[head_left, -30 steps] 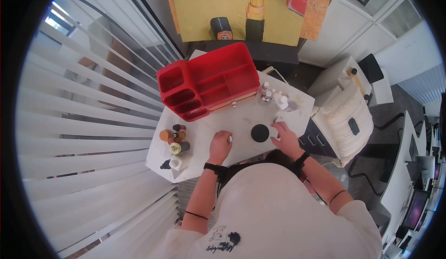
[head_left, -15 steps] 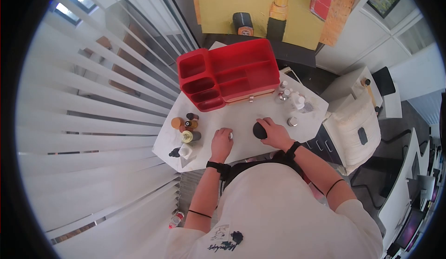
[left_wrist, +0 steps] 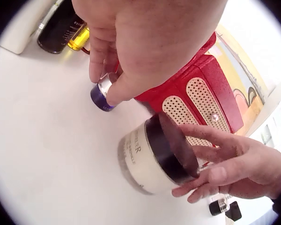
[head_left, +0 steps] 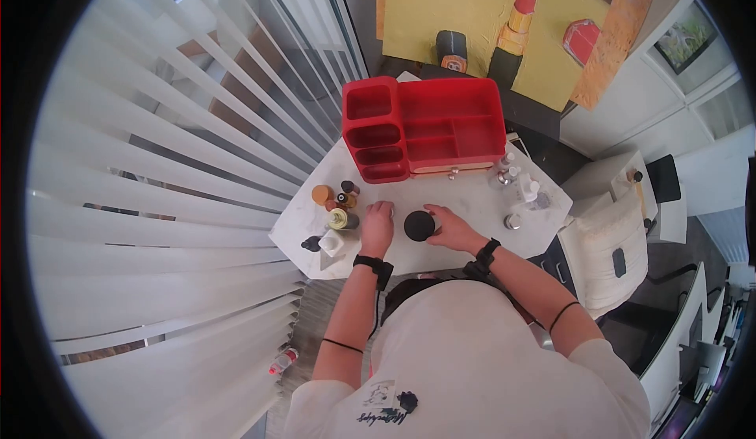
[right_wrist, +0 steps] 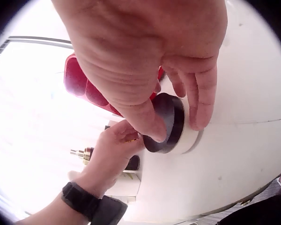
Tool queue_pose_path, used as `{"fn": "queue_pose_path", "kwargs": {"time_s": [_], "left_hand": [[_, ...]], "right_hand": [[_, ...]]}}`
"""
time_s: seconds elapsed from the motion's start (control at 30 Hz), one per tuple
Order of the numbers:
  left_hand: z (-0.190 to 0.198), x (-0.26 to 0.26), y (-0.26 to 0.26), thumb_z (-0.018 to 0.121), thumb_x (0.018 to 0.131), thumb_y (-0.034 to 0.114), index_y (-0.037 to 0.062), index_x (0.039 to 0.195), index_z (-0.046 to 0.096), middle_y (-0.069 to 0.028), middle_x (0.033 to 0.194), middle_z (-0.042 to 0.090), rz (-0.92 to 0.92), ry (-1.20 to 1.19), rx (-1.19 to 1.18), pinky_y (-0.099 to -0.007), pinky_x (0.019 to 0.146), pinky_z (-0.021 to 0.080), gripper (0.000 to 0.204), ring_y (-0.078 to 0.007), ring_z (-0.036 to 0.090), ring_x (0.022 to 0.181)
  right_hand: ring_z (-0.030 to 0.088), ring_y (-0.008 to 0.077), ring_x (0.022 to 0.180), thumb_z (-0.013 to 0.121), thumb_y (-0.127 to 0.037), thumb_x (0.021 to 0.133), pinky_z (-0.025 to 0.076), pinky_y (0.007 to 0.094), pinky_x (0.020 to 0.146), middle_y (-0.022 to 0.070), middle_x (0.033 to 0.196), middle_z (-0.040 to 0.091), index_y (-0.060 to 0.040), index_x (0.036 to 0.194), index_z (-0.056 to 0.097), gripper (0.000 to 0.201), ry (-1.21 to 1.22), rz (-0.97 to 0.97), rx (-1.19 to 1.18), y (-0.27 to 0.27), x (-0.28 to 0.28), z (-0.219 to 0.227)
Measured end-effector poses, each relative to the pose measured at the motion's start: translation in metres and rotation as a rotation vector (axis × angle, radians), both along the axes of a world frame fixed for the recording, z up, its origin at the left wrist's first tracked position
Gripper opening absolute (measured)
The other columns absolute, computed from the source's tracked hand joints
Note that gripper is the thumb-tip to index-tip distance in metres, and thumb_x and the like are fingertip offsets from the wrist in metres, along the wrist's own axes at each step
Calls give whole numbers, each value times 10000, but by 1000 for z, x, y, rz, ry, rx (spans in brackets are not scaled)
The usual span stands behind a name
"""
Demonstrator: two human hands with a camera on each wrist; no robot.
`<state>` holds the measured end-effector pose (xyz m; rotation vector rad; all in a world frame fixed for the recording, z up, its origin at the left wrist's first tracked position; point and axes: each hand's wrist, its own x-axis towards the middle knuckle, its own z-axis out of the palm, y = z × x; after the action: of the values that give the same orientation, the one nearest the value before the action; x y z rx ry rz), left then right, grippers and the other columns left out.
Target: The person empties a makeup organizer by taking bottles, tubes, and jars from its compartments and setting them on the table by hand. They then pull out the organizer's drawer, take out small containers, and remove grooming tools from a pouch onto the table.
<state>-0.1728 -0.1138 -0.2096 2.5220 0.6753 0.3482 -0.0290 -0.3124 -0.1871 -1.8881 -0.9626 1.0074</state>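
Observation:
Near the front edge of the white table, my right hand (head_left: 455,230) grips a wide cream jar (left_wrist: 141,161) with a black lid (head_left: 419,225). In the right wrist view its thumb (right_wrist: 152,126) lies against the lid and the fingers reach along the jar's far side. Just left of this jar, my left hand (head_left: 378,230) pinches a small blue-purple jar (left_wrist: 101,97) with a silver top between thumb and fingers. That small jar stays low over the table and is mostly covered by the hand in the head view.
A red organizer (head_left: 425,128) with several compartments stands at the back. Several bottles and jars, one with an orange lid (head_left: 321,195), cluster at the left. White and silver-capped bottles (head_left: 529,191) stand at the right, with a small silver-lidded jar (head_left: 513,221) before them.
My right hand has left the small silver-lidded jar and taken hold of the black-lidded cream jar, bringing it closer to my left hand. The left hand keeps its pinch. The head view has shifted.

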Motion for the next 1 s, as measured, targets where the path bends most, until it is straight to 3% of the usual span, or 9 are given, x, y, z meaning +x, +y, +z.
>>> {"fn": "queue_pose_path", "kwargs": {"time_s": [0.17, 0.27, 0.33, 0.47, 0.53, 0.6, 0.67, 0.8, 1.0], "left_hand": [[8, 16, 19, 668, 854, -14, 60, 1196, 668, -142, 1179, 699, 41, -26, -71, -479, 930, 544, 351, -384, 634, 1119], [20, 14, 7, 692, 863, 22, 64, 1238, 655, -152, 1234, 684, 74, -118, -106, -475, 974, 531, 380, -386, 623, 1159], [35, 11, -7, 728, 851, 38, 83, 1265, 657, -150, 1252, 677, 85, -198, -57, -459, 997, 527, 423, -371, 633, 1157], [63, -1, -51, 764, 828, 91, 97, 1258, 664, -122, 1330, 642, -131, -129, -123, -471, 1098, 460, 441, -345, 575, 1276], [59, -7, -56, 762, 811, 92, 99, 1249, 669, -106, 1353, 631, -222, -61, -81, -473, 1129, 433, 448, -333, 555, 1309], [48, -8, -54, 759, 770, 61, 117, 1169, 694, -78, 1333, 631, -262, 0, 64, -474, 1134, 421, 408, -304, 545, 1331], [37, -7, -50, 741, 755, 40, 111, 1123, 700, -75, 1310, 633, -237, -7, 124, -469, 1130, 423, 377, -303, 547, 1325], [36, -14, -42, 694, 739, -13, 99, 1020, 704, -75, 1250, 636, -145, -12, 163, -476, 1107, 432, 303, -312, 555, 1297], [38, -21, -39, 687, 730, -24, 86, 998, 707, -81, 1220, 638, -58, -4, 273, -480, 1078, 443, 291, -322, 569, 1253]], "right_hand": [[723, 237, 1058, 827, -134, 798, 570, 341, 948, 158, 1269, 626, -85, 1548, 428, 851, 85, -15, -146, -2, 16, -6], [706, 221, 1102, 791, -87, 836, 563, 344, 963, 135, 1206, 660, -79, 1538, 429, 790, 263, 40, -222, -2, 20, -2], [695, 228, 1141, 739, -52, 872, 560, 354, 972, 128, 1224, 672, -59, 1509, 456, 697, 505, 49, -31, -1, 22, -11], [701, 225, 1132, 675, -69, 939, 565, 354, 963, 126, 1218, 691, -37, 1449, 517, 536, 608, 58, 103, 2, 30, -1], [721, 227, 1075, 652, -123, 969, 584, 377, 928, 131, 1193, 705, -22, 1388, 568, 439, 705, -256, 4, 1, 46, 0], [722, 224, 1075, 633, -215, 1018, 585, 378, 926, 128, 1184, 705, -30, 1334, 607, 367, 670, -333, -21, -7, 60, 1], [712, 254, 1114, 639, -304, 1031, 574, 370, 954, 142, 1196, 697, -29, 1372, 580, 442, 762, -493, -29, -12, 72, -1], [727, 262, 1069, 596, -355, 1059, 590, 379, 904, 138, 1189, 690, -50, 1393, 532, 457, 824, -571, 69, -4, 78, 11], [733, 256, 1054, 640, -415, 1048, 586, 371, 899, 132, 1178, 691, -65, 1356, 548, 475, 897, -649, 92, 15, 76, 6]]}}
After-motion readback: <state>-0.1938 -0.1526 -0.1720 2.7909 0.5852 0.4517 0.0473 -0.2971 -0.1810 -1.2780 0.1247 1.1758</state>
